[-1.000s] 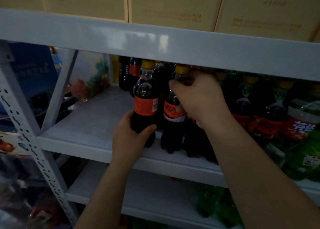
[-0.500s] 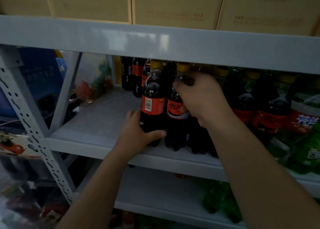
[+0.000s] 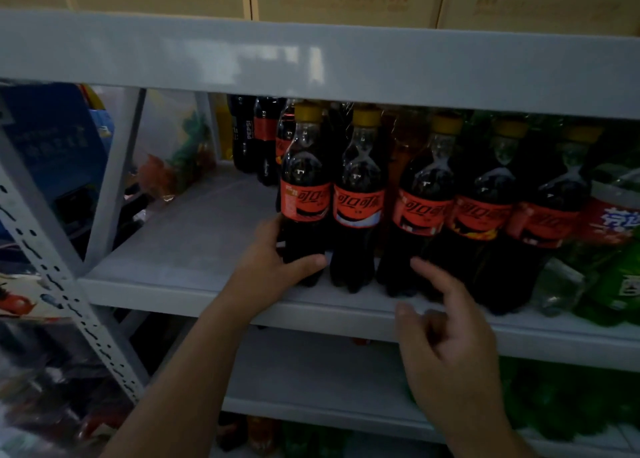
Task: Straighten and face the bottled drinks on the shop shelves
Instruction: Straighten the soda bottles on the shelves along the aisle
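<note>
Clearly, in the head view, the person is working on the front row of cola bottles on the grey shelf (image 3: 180, 267) running across the middle of the frame. The left hand (image 3: 273, 267) is wrapping the lower body of the leftmost cola bottle (image 3: 304, 194), thumb across the front near its base and fingers curling behind, so it is gripping that bottle. The right hand (image 3: 446, 346), at lower centre-right, is holding nothing; its fingers are loosely spread, with the index fingertip touching or almost touching the base of the third cola bottle (image 3: 420, 211). The step in hand appears to be facing the left end of the row: the gripped bottle is standing upright, long axis vertical, yellow cap up, red label turning toward the camera and sitting level with the second cola bottle (image 3: 358, 204) beside it. Judging from this, the next move is calling for a small twist or nudge of the third bottle, whose label is angling slightly left, without tipping its neighbours. Green bottles (image 3: 620, 284) are crowding the right edge of the frame.
</note>
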